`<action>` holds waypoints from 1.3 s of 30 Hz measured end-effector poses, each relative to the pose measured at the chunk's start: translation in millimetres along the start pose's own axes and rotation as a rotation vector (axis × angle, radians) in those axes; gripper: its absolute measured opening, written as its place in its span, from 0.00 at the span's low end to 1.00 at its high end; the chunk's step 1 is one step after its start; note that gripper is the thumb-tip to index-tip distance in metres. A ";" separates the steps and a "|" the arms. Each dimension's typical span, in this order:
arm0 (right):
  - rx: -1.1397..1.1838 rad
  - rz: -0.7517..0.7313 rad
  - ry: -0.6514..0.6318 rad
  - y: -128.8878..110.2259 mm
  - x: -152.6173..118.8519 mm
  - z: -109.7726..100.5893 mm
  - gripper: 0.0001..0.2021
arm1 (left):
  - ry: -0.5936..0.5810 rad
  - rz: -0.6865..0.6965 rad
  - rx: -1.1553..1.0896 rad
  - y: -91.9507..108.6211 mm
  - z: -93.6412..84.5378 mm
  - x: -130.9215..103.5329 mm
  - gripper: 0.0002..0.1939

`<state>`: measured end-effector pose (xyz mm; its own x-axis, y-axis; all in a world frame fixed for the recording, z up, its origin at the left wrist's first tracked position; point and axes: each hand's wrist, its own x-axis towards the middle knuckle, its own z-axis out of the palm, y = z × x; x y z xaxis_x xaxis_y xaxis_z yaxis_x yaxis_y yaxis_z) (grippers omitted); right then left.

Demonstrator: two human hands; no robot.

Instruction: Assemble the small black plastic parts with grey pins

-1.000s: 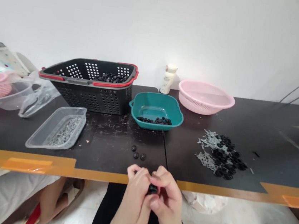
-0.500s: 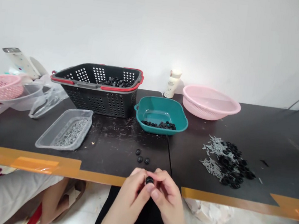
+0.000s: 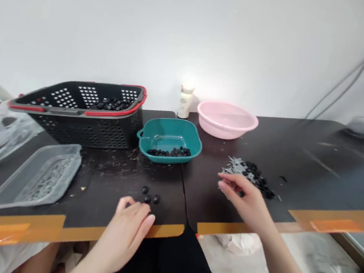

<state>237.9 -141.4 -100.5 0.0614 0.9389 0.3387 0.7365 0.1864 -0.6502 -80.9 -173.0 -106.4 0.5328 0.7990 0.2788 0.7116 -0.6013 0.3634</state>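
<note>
My left hand [image 3: 128, 229] rests at the table's front edge, back upward, its fingers curled under. What those fingers hold, if anything, is hidden. Just beyond it lie three small round black plastic caps [image 3: 156, 199]. Off to the right, my right hand [image 3: 244, 196] reaches to a pile of loose parts with thumb and forefinger apart. That pile mixes short grey pins [image 3: 233, 165] with black ring-like parts [image 3: 263, 187]. Some of it is covered by the hand, and nothing shows clearly in its grip.
A teal basin [image 3: 196, 149] holds black parts. Left of it stand a black perforated basket [image 3: 103, 132] with red handles and a clear tray [image 3: 72, 172] of grey pins. A pink basin [image 3: 225, 130] and a white bottle [image 3: 185, 104] stand near the wall. Someone's leg shows below the table at left.
My hands, earlier together around a black round part, have separated. The right moved out to the pile; the left moved to the table edge by the caps. The view has turned right.
</note>
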 end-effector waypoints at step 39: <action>0.308 0.112 0.194 72.1 94.2 -4.5 0.18 | -0.683 -0.216 0.140 -45.5 -11.0 262.3 0.16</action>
<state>299.9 -40.9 -112.4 0.2784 0.8917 0.3568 0.4824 0.1914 -0.8548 21.5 63.8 -40.0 0.5086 0.7520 -0.4193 0.8605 -0.4606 0.2177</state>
